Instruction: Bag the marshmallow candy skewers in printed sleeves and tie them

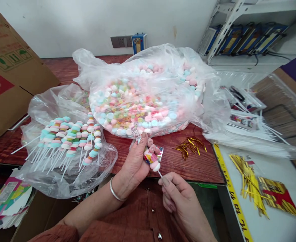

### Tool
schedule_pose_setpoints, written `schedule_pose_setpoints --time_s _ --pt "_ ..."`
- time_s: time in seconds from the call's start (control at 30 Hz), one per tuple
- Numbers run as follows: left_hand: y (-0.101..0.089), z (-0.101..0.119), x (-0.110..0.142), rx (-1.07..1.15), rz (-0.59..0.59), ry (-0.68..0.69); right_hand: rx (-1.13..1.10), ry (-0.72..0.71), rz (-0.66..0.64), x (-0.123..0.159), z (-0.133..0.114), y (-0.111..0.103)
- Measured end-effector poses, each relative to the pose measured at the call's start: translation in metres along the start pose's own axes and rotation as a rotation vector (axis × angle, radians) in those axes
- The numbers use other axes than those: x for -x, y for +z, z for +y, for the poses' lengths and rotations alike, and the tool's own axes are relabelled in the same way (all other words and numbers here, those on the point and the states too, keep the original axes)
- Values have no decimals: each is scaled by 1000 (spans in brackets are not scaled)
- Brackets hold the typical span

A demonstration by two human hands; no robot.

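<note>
My left hand (pixel 138 158) is closed around a small printed clear wrapper (pixel 160 153), partly hidden by the fingers. Out of the wrapper's lower end comes a candy skewer (pixel 155 166), its pink and white pieces showing on a thin white stick. My right hand (pixel 178 195) pinches that stick near its lower end between thumb and fingertips. Just beyond my left hand rests a large clear bag (pixel 138 111) full of pastel candies and colourful ring-shaped pieces. To the left, several finished-looking candy skewers (pixel 69 134) lie on a clear plastic bag (pixel 95 178), their white sticks pointing toward me.
Gold twist ties (pixel 192 146) lie on the red-brown table (pixel 138 168). More gold ties (pixel 248 181) and a packet (pixel 280 196) sit on the white surface at right, below bundled white sticks (pixel 251 131). A cardboard box (pixel 14 67) stands at left, a shelf (pixel 253 60) at back right.
</note>
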State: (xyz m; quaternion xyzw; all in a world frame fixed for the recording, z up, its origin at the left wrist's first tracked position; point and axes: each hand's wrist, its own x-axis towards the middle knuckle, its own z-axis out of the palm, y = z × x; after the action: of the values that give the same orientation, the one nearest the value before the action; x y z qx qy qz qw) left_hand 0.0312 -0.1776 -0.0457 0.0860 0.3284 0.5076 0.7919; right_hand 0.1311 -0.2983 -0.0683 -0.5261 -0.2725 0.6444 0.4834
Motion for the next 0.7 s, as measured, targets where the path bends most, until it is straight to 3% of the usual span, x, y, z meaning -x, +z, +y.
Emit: schedule_pose_setpoints --time_s 0.07,0.2,0.27,0.3,0.37,0.53,0.6,0.7 --pt "1 -4 1 0 -23 8 332 -235 135 -2 2 0" --pt "2 -11 3 -21 -23 12 1003 -858 372 -8 9 -2" --pt "1 -12 2 -30 -21 16 1159 -989 396 -11 12 -3" --pt "1 -13 2 -34 -20 19 1162 -981 388 -12 12 -3" --pt "0 -12 1 -33 -19 24 1004 -825 330 -14 9 -2" --pt "-1 -8 0 -9 -76 0 118 -147 38 -16 0 0" --pt "-1 -8 0 -19 -98 -8 -116 -12 -13 -18 -1 2" --pt "-1 -11 2 -50 -110 6 -285 76 -20 -22 -3 8"
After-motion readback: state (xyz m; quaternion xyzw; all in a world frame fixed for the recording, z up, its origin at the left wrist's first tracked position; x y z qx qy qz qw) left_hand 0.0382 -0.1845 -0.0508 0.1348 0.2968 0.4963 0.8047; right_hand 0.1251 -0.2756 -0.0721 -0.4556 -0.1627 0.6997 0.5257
